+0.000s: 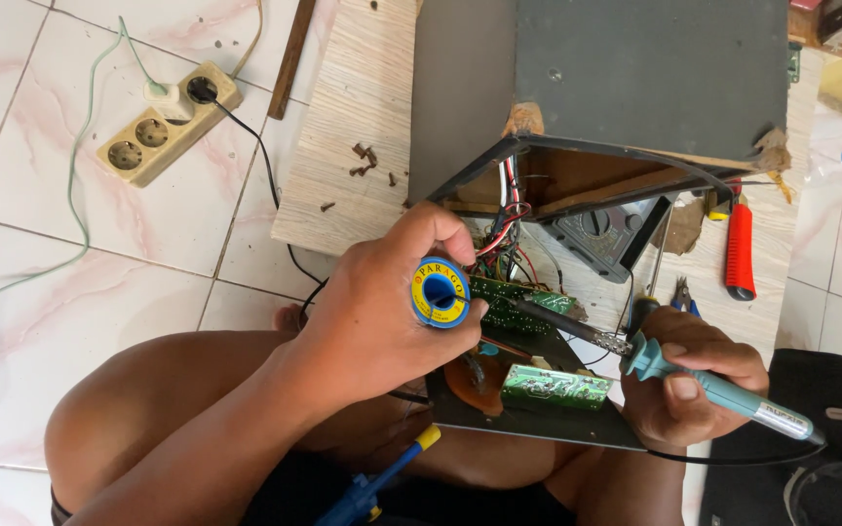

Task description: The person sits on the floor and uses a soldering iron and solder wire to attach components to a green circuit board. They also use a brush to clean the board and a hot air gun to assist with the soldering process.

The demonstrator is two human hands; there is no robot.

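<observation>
My left hand (382,302) grips a small spool of solder wire (439,292) with a blue and yellow rim, held just left of a green circuit board (511,305). My right hand (689,385) holds a teal soldering iron (704,385), whose dark tip points left onto that board. A second green board (554,386) lies on a dark panel (528,421) across my lap. Red, black and white wires (507,222) run from the boards up into a dark open speaker cabinet (626,88).
A beige power strip (163,127) with two plugs lies on the tiled floor at the upper left. Loose screws (367,161) sit on a wooden board (353,127). A red-handled screwdriver (740,250) and small pliers (682,294) rest at the right. A blue and yellow desoldering pump (382,479) lies by my leg.
</observation>
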